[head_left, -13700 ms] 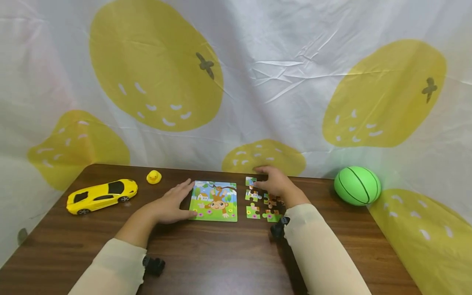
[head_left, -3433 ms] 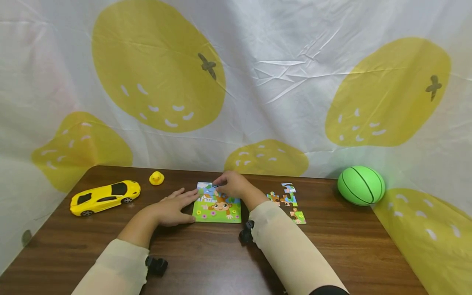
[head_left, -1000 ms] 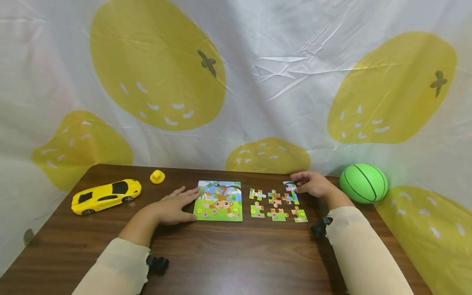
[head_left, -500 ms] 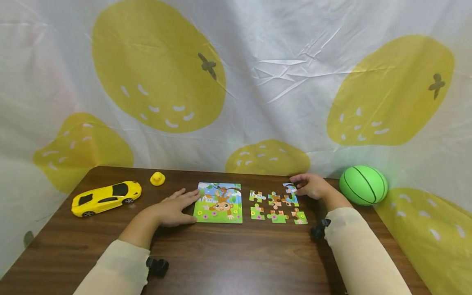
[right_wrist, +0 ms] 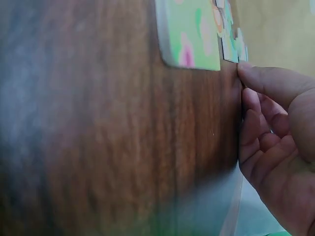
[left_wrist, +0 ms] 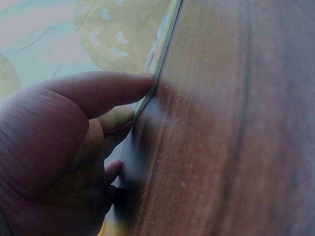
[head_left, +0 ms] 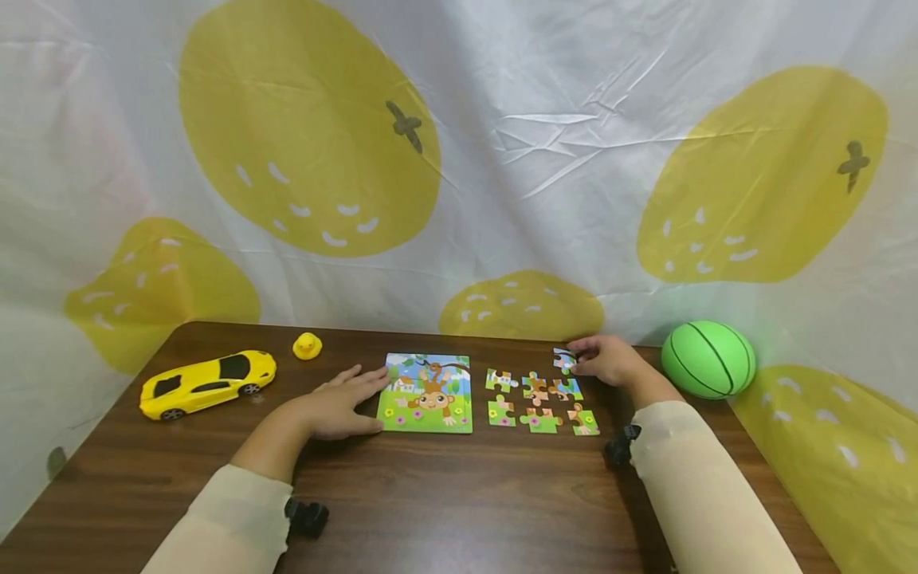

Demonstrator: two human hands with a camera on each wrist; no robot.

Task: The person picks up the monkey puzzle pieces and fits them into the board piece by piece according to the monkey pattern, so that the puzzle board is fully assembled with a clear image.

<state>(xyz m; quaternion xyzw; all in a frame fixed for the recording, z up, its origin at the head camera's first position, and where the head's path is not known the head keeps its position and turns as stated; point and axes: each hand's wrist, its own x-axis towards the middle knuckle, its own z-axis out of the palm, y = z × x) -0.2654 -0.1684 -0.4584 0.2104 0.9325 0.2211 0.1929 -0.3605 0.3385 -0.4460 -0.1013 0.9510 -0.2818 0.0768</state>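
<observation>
In the head view, my left hand [head_left: 337,405] rests at the left side of a square jigsaw board [head_left: 430,418] with a monkey picture. Its fingers lie straight along the upper left edge, the thumb at the lower left corner; the left wrist view shows the thumb [left_wrist: 120,88] against the board's edge. Right of the board, several loose jigsaw pieces [head_left: 541,420] lie in rows. My right hand [head_left: 610,363] pinches the farthest piece [head_left: 562,357], a blue one with a brown branch, between thumb and forefinger. In the right wrist view its thumb [right_wrist: 266,78] shows beside the pieces.
A yellow toy car [head_left: 208,384] and a small yellow rubber duck [head_left: 307,346] stand to the left on the brown wooden table [head_left: 445,502]. A green ball [head_left: 708,359] sits at the back right. A white curtain with yellow fruit prints [head_left: 523,307] hangs behind.
My right hand has gone from over the board to the far right piece and shifted it slightly away from the others. The loose top-left piece has left its spot. My left hand stays put.
</observation>
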